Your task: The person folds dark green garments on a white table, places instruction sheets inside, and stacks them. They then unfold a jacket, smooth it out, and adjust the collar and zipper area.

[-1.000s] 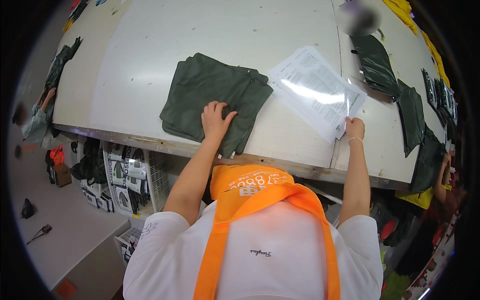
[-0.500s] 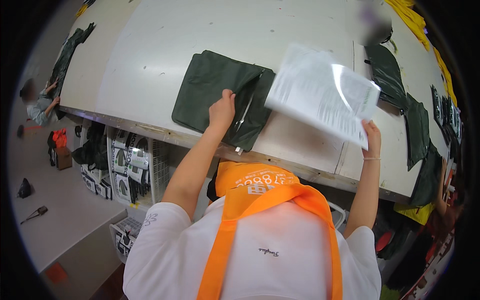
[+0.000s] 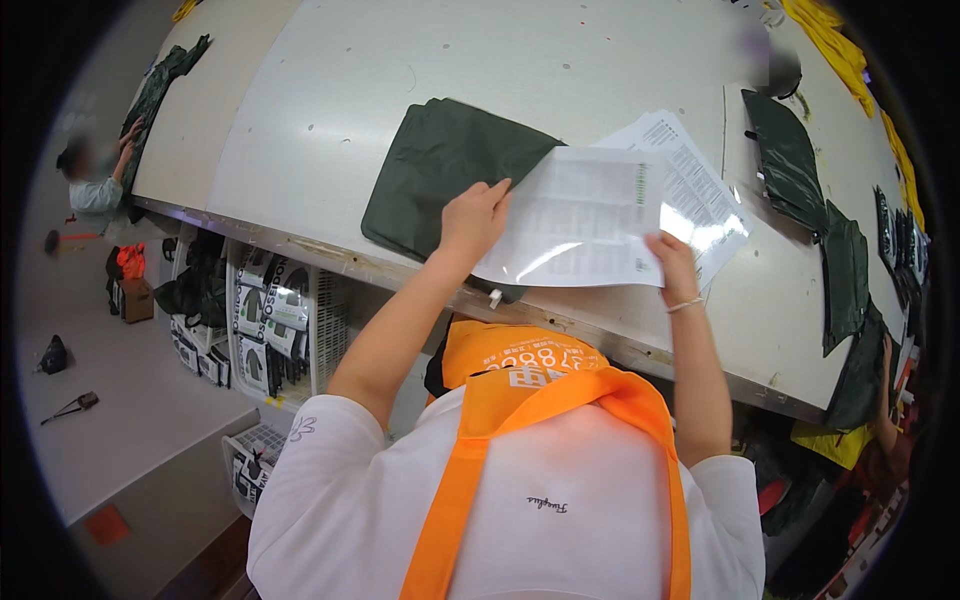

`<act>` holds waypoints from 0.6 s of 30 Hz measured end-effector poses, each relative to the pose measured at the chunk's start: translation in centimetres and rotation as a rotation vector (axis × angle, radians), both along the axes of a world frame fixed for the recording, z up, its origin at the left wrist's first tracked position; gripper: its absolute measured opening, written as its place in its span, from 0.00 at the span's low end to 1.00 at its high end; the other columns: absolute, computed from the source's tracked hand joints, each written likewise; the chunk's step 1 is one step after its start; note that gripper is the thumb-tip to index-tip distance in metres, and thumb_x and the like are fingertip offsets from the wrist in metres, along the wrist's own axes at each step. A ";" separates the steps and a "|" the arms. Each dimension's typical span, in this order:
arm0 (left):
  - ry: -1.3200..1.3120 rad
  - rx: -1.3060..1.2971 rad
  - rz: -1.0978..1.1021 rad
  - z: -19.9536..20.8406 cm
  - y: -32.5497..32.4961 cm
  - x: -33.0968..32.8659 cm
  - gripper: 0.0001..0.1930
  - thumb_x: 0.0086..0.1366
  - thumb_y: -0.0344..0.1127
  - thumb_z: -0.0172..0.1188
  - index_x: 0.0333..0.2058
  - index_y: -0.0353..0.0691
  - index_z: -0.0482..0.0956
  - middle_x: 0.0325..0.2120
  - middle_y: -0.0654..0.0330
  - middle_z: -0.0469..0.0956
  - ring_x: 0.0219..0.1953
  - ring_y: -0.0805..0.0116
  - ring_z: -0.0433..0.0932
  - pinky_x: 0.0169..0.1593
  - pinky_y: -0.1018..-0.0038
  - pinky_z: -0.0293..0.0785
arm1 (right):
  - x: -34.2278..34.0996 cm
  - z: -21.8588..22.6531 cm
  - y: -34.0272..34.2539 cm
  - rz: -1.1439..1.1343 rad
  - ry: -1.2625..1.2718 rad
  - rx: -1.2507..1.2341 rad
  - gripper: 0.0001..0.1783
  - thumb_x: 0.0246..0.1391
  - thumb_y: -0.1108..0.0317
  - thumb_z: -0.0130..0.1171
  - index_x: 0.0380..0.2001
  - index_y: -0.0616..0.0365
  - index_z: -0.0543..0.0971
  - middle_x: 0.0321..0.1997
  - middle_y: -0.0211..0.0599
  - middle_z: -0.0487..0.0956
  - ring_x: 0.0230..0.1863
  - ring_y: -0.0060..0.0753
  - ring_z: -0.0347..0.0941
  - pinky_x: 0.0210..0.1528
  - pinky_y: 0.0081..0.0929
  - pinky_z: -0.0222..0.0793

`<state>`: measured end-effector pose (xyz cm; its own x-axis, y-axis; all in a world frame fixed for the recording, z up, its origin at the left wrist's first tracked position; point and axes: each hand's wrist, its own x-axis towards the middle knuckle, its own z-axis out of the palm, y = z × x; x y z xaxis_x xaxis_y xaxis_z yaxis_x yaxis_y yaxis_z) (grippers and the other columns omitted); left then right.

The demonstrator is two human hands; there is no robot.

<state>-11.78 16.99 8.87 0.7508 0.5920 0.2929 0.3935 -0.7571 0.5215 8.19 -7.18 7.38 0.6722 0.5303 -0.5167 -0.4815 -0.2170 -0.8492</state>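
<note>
A dark green fabric pouch (image 3: pixel 440 165) lies flat near the table's front edge, a white zipper pull (image 3: pixel 495 298) showing at its lower side. My left hand (image 3: pixel 474 222) is closed, pinching the edge of the pouch's opening and lifting it slightly. In my right hand (image 3: pixel 675 265) is the right edge of a glossy printed sheet (image 3: pixel 590 215). The sheet's left side reaches under the lifted edge, where the fabric hides it; how deep it sits I cannot tell. Partly under that sheet, a second printed sheet (image 3: pixel 700 195) lies on the table.
The white table (image 3: pixel 330 110) stretches away ahead. Dark green folded fabric pieces (image 3: pixel 785 150) lie at the right, with yellow fabric (image 3: pixel 830 45) behind. Below the left edge stands a white basket (image 3: pixel 330 320) of packaged items. Other people work at the far left and right.
The printed sheet in my right hand has come left and down to the pouch's opening, covering the zipper. A second sheet now shows lying on the table. My left hand keeps its pinch.
</note>
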 end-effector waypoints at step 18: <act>0.031 -0.134 0.039 -1.0 -2.3 1.4 0.16 0.61 0.34 0.52 0.46 0.34 0.74 0.24 0.47 0.77 0.27 0.48 0.77 0.31 0.59 0.74 | -10.2 -3.4 9.4 -0.056 0.190 0.151 0.08 0.58 0.68 0.53 0.36 0.61 0.78 0.29 0.27 0.78 0.27 0.19 0.73 0.29 0.20 0.72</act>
<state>-10.41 14.65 7.87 0.7336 0.6534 0.1867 0.4387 -0.6653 0.6041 -2.04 2.21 3.95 0.6015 0.5757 -0.5539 -0.6431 -0.0624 -0.7632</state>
